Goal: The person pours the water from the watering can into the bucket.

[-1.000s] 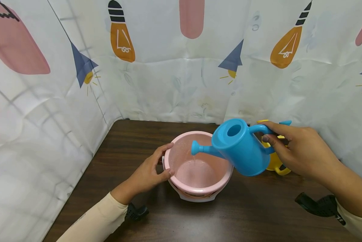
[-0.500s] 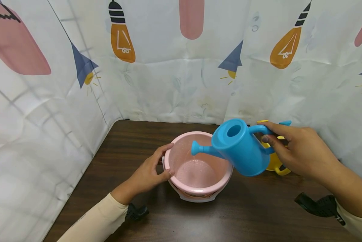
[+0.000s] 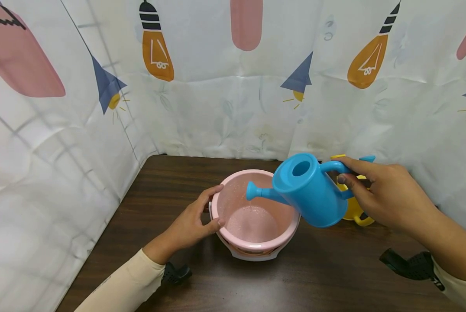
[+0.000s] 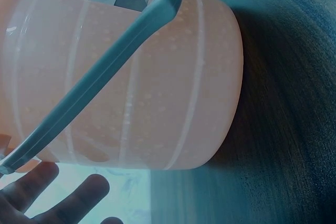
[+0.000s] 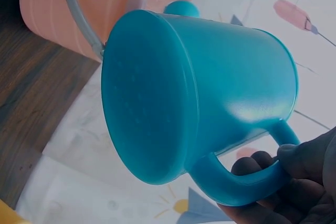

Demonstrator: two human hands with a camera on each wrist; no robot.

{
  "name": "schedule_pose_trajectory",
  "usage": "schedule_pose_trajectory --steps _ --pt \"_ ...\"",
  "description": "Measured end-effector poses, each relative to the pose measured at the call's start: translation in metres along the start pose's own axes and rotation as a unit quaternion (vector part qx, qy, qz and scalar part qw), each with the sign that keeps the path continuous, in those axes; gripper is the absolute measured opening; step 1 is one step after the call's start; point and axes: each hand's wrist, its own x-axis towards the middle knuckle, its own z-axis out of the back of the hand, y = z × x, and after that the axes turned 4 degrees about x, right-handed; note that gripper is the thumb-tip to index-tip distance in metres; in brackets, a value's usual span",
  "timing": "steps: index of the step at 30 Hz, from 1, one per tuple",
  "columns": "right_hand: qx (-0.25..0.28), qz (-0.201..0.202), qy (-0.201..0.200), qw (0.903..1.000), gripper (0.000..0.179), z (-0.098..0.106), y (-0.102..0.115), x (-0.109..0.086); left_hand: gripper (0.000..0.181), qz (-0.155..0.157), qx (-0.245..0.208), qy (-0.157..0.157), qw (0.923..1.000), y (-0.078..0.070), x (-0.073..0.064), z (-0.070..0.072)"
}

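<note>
My right hand (image 3: 389,195) grips the handle of a blue toy watering can (image 3: 315,193). The can is tilted left, its spout (image 3: 264,193) over the mouth of a pink bucket (image 3: 250,243). In the right wrist view, the thumb and curled fingers wrap the can's handle (image 5: 236,184). My left hand (image 3: 192,221) holds the bucket's left rim, thumb and a fingertip on it. The left wrist view shows the bucket's side with its grey carrying handle (image 4: 105,82) and other fingers (image 4: 79,198) beside it. A wet sheen covers the bucket's inside bottom (image 3: 252,221).
A yellow watering can (image 3: 351,210) with a blue spout tip stands behind the right hand, partly hidden. The dark wooden table (image 3: 170,177) meets a printed white curtain (image 3: 217,112) at the back and left.
Both hands, the watering can and the bucket stay in place. Faint drips below the spout and a small splash in the bucket show earlier; now the bottom glistens.
</note>
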Motion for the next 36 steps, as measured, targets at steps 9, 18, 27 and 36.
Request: schedule_pose_trajectory --steps 9,18,27,36 --pt "-0.005 0.003 -0.003 1.0 0.048 0.0 -0.0001 0.0005 0.078 0.0 -0.002 0.0 1.0 -0.0002 -0.0004 0.0002" --pt "-0.004 0.001 0.0 1.0 0.047 0.0002 -0.0001 0.0005 0.079 0.003 0.001 0.0 1.0 0.0001 -0.0009 -0.0002" --pt "-0.007 -0.003 0.004 1.0 0.05 0.0003 0.0 0.0003 0.079 0.001 0.004 -0.001 1.0 0.0004 -0.0004 -0.0005" --pt "-0.01 -0.003 0.006 0.9999 0.049 0.0003 0.0004 0.0007 0.079 0.003 0.008 -0.002 1.0 0.0003 -0.0009 -0.0004"
